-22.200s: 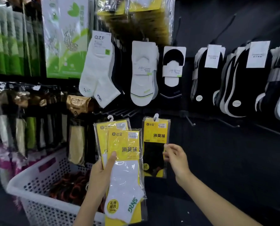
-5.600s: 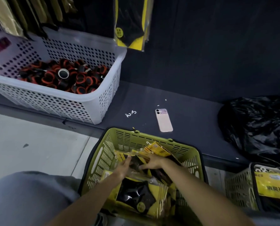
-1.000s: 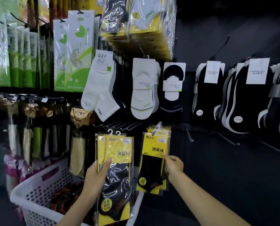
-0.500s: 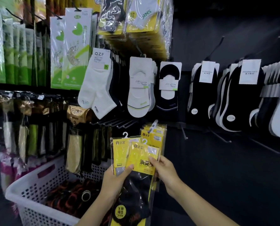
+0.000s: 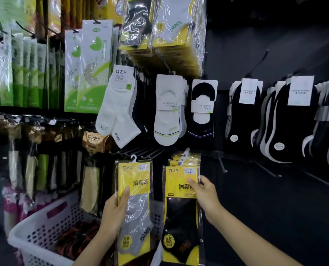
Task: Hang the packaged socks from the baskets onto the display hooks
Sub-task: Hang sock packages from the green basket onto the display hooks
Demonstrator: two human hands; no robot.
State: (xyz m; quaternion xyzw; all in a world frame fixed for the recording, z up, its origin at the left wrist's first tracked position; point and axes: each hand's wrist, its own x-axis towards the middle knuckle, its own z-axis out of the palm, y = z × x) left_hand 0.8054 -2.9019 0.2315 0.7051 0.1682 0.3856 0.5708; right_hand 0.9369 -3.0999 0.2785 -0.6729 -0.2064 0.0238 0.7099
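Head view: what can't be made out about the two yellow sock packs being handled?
Head view:
1. Whether the black sock pack in the right hand hangs on the display hook: hanger too small, crowded by packs behind.
2. More packs behind the grey sock pack in the left hand: the front pack hides them.
3. White basket contents: dark, blurred.

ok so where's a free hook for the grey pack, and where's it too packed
Free: the bare hooks just above the grey sock pack in the left hand, under the white ankle socks; also two spare hooks on the dark wall, right of the black sock pack the right hand holds. Crowded: the left racks and the yellow packs up top.
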